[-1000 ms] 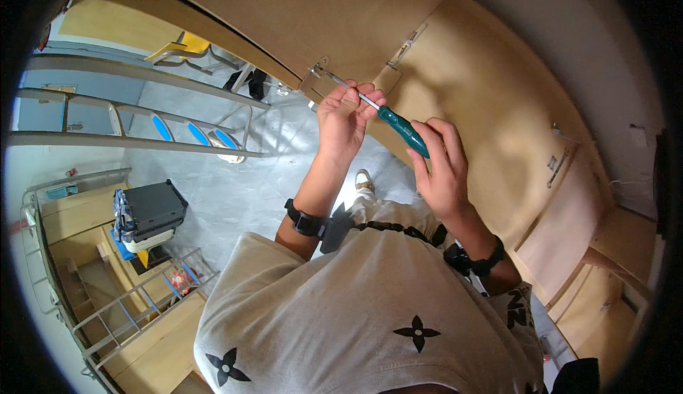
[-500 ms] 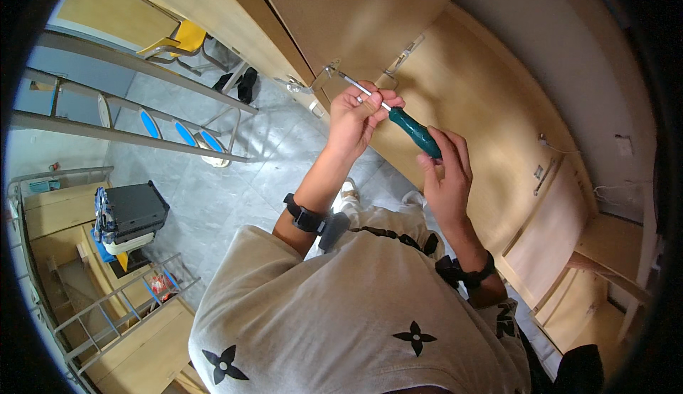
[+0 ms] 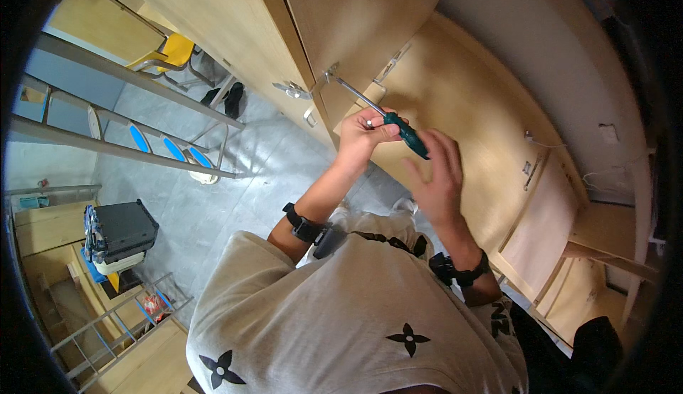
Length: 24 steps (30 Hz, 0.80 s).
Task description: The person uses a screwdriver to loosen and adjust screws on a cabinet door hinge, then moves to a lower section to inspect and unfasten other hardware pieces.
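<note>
A screwdriver (image 3: 407, 136) with a dark green handle and a long metal shaft slants up and leftward. Its tip meets a small metal fitting (image 3: 330, 73) at the edge of a wooden cabinet door. My left hand (image 3: 361, 136) is closed around the front of the handle, where the shaft begins. Just behind the handle's rear end, my right hand (image 3: 440, 184) is off the tool, its thumb and fingers apart and somewhat blurred. A metal hasp (image 3: 292, 90) sits on the neighbouring panel, left of the fitting.
Metal ladder rails (image 3: 121, 145) with blue steps stand at left. Beyond them are a yellow chair (image 3: 176, 49) and dark shoes (image 3: 233, 100) on grey tiles. A black case (image 3: 122, 230) lies lower left. Wooden shelves (image 3: 605, 241) and another latch (image 3: 528, 170) are at right.
My left hand has moved from the shaft onto the front of the screwdriver's handle. My right hand has let go of the handle, and its fingers have spread. The view has shifted slightly.
</note>
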Available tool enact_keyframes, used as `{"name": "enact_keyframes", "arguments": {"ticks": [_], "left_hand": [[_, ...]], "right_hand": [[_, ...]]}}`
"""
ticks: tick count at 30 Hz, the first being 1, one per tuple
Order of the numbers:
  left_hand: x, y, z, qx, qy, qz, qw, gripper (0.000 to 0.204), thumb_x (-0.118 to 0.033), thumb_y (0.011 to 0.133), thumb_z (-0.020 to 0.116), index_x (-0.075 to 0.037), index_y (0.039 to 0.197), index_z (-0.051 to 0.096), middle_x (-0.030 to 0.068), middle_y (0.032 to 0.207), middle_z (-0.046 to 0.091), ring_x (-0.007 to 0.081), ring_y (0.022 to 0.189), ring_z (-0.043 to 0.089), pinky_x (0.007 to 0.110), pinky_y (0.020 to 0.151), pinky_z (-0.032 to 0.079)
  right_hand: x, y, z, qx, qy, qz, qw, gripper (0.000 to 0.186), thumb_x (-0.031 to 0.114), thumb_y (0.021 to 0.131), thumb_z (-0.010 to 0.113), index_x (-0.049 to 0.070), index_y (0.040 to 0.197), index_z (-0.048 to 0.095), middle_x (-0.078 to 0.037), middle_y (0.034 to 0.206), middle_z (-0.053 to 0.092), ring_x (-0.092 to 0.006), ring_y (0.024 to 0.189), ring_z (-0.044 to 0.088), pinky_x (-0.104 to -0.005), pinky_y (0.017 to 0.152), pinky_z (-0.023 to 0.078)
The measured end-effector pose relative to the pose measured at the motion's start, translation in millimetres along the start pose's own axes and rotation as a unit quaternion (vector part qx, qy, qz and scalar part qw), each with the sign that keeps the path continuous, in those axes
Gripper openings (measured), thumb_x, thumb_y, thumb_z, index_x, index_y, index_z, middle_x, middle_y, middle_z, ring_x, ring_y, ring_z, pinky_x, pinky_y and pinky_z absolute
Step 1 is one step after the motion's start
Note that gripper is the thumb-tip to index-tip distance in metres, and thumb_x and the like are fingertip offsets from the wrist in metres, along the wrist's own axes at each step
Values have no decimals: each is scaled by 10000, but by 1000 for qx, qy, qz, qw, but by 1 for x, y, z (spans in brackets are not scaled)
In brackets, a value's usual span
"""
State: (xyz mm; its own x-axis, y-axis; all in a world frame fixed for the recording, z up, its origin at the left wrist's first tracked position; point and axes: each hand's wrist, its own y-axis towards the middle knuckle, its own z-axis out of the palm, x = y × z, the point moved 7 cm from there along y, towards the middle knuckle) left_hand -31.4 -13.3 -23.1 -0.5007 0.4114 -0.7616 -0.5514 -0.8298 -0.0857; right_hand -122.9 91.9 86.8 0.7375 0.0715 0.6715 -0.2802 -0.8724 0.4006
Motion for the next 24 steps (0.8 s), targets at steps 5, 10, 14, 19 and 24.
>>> {"name": "enact_keyframes", "arguments": {"ticks": [5, 10, 14, 19, 24], "left_hand": [[4, 0, -1, -48, -15, -21, 999, 142, 36, 777, 647, 33, 909, 595, 107, 859, 658, 165, 734, 632, 290, 690, 539], [7, 5, 2, 0, -71, 2, 997, 185, 0, 829, 606, 28, 1007, 560, 137, 993, 635, 190, 866, 624, 304, 792, 516], [-6, -1, 31, 56, -202, 12, 978, 217, 0, 858, 565, 19, 1071, 527, 165, 1058, 613, 232, 958, 607, 328, 868, 485], [8, 1, 18, 81, -143, 58, 985, 246, 15, 847, 577, 11, 1087, 524, 170, 1021, 630, 237, 978, 605, 329, 887, 470], [19, 3, 3, 20, -39, 15, 999, 285, 4, 821, 623, 0, 1090, 527, 163, 1031, 632, 211, 984, 601, 299, 867, 468]], "right_hand": [[6, -4, 4, -38, -219, -43, 974, 449, 5, 708, 658, 47, 1142, 552, -126, 1106, 506, -309, 1032, 488, -404, 906, 375], [-17, -1, 1, -106, -73, -48, 991, 296, 31, 800, 614, 18, 1092, 567, -126, 906, 566, -217, 759, 574, -290, 647, 471], [-77, -6, 25, -13, 360, 322, 875, 215, 139, 899, 558, 53, 1095, 540, -44, 748, 569, -77, 591, 550, -201, 463, 395], [-67, -15, 35, 146, 518, 419, 731, 213, 97, 887, 546, 49, 1087, 493, -54, 796, 551, -108, 656, 568, -207, 452, 417], [-26, -6, 10, 10, 22, 49, 998, 347, -46, 746, 602, 25, 1073, 508, -142, 1039, 535, -239, 939, 571, -284, 702, 504]]}}
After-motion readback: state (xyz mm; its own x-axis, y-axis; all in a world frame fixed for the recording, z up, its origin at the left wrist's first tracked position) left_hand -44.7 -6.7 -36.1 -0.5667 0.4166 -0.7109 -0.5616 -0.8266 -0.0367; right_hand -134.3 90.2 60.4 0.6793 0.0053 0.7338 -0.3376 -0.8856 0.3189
